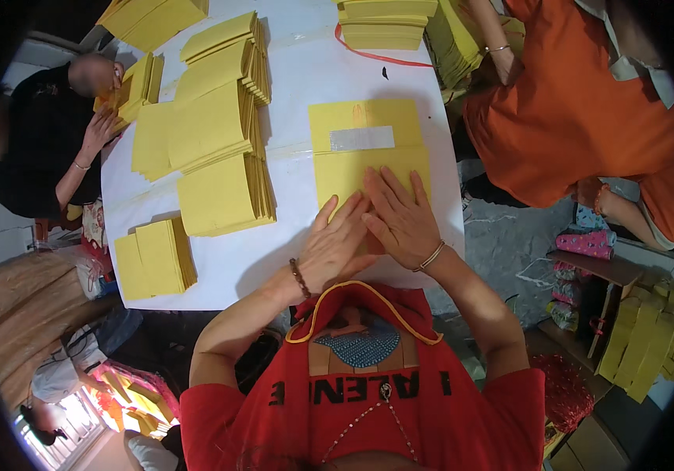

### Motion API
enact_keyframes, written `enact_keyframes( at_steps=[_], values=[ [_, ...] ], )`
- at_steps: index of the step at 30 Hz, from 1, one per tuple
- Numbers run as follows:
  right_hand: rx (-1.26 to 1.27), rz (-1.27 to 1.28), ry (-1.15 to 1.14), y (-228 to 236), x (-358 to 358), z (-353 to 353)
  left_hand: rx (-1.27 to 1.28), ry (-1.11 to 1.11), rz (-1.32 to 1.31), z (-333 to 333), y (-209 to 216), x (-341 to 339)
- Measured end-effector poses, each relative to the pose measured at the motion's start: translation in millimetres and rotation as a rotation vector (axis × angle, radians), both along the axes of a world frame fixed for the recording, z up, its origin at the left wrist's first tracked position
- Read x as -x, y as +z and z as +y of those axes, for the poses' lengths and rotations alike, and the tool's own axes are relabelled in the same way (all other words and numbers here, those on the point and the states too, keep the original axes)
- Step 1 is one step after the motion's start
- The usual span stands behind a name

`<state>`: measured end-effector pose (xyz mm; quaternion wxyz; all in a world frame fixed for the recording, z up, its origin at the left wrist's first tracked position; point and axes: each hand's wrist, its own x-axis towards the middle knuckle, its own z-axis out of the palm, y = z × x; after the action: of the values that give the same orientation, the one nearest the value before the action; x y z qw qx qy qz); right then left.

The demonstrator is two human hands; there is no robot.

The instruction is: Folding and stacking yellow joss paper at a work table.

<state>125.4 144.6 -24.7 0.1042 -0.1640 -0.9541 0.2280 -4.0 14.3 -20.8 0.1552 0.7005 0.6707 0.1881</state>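
A yellow folded paper piece (327, 118), perhaps an envelope or paper bag, lies on the white-topped table (290, 71) in front of me. A silvery-grey rectangle (362, 139) sits on its upper part, just above a crosswise crease. My left hand (335, 245) presses on the paper's near part, fingers stretched out. Beside it my right hand (404, 224) lies flat on the same piece, its fingers spread. The two hands touch or overlap at the thumbs and hide the paper's near edge. Neither hand grasps anything.
Overlapping yellow paper stacks (215, 125) run along the table's left side, with a smaller stack (156, 257) nearer me. Another stack (384, 23) and a red strap (376, 55) lie at the far edge. A person in black works at left; one in orange stands at right.
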Motion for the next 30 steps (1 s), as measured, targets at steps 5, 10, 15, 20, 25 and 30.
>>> enact_keyframes(
  at_steps=[5,10,15,20,25,30],
  values=[
    [-0.199,-0.103,0.05,5.3,2.0,-3.4,-0.141,0.326,-0.96,-4.8,9.7,19.1],
    [-0.218,-0.103,0.035,3.7,3.1,-3.5,-0.012,0.109,-0.012,2.5,-7.2,38.4],
    [-0.211,-0.113,0.054,2.4,3.4,-3.4,-0.043,0.105,-0.029,-2.0,-20.1,40.8],
    [-0.216,-0.112,0.088,2.1,6.0,-5.4,-0.05,0.117,-0.03,-4.6,-15.9,43.4],
    [-0.184,-0.138,0.092,0.4,-2.0,5.1,-0.047,0.069,0.031,-0.1,-21.6,43.8],
    [-0.43,-0.275,-0.022,-3.2,-16.9,21.4,-0.075,0.132,0.011,-8.3,-29.8,44.1]
  ],
)
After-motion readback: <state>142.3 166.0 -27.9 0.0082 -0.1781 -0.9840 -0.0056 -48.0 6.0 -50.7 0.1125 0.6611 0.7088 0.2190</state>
